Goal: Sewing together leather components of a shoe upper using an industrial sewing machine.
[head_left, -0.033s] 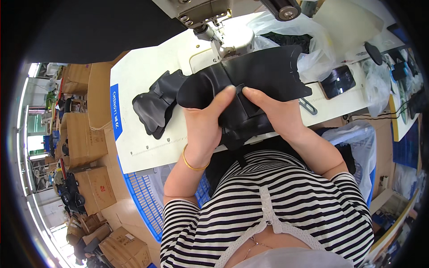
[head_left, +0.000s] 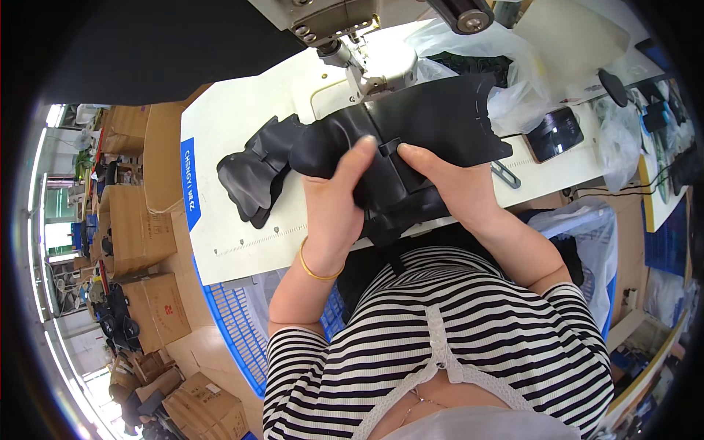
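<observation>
Both hands grip a black leather-like piece [head_left: 433,117] with a seam down its middle and a notched right edge. My left hand [head_left: 339,187] is closed on its left part, thumb on top and fingers hidden underneath. On the right, my right hand [head_left: 458,183] pinches the piece, its thumb by a small raised black tab [head_left: 391,145] at the seam. The far edge of the piece lies close to the presser foot of the sewing machine [head_left: 359,73]. More black cut pieces [head_left: 257,172] lie stacked on the white machine table [head_left: 220,257], left of my left hand.
Thread snips or a similar metal tool [head_left: 506,174] lie right of the piece, beside a dark phone-like slab [head_left: 554,134]. A clear plastic bag [head_left: 524,81] with black material sits at the back right. A blue basket [head_left: 238,330] stands below the table, and cardboard boxes [head_left: 139,227] fill the left floor.
My left thumb has shifted slightly left, away from the seam, so more of the small tab shows. My right hand and the black piece stay nearly in place.
</observation>
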Available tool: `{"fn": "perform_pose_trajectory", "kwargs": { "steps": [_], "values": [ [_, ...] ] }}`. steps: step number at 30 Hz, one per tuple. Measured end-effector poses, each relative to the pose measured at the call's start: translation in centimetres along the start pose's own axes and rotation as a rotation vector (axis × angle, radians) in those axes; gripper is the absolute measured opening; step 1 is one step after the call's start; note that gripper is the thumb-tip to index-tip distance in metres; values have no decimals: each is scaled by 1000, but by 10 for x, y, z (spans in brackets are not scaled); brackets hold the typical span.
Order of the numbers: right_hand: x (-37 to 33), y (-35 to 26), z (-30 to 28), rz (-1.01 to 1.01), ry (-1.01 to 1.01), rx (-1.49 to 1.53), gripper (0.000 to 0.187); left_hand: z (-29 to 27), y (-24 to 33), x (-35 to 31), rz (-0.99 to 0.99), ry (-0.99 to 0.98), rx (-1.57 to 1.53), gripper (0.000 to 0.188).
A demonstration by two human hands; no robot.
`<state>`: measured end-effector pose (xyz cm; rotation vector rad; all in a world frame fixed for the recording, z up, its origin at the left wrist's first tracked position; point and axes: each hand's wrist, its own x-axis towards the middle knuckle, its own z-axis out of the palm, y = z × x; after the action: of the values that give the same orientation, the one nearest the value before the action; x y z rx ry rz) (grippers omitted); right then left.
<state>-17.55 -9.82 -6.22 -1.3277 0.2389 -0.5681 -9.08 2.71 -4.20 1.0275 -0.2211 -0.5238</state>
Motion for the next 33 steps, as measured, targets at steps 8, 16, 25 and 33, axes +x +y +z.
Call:
{"fn": "perform_pose_trajectory", "kwargs": {
  "steps": [8,16,25,33],
  "values": [
    [-2,-1,2,-33,-29,56,23,-1,4,-1,-33,-82,115,24],
    [-4,-6,7,10,18,100,20,-1,6,4,-6,-63,88,26],
    [26,-21,4,-5,152,214,13,4,33,33,-196,1,52,18],
    [69,-13,1,-47,161,156,13,10,41,74,-225,59,113,13]
  ]
}}
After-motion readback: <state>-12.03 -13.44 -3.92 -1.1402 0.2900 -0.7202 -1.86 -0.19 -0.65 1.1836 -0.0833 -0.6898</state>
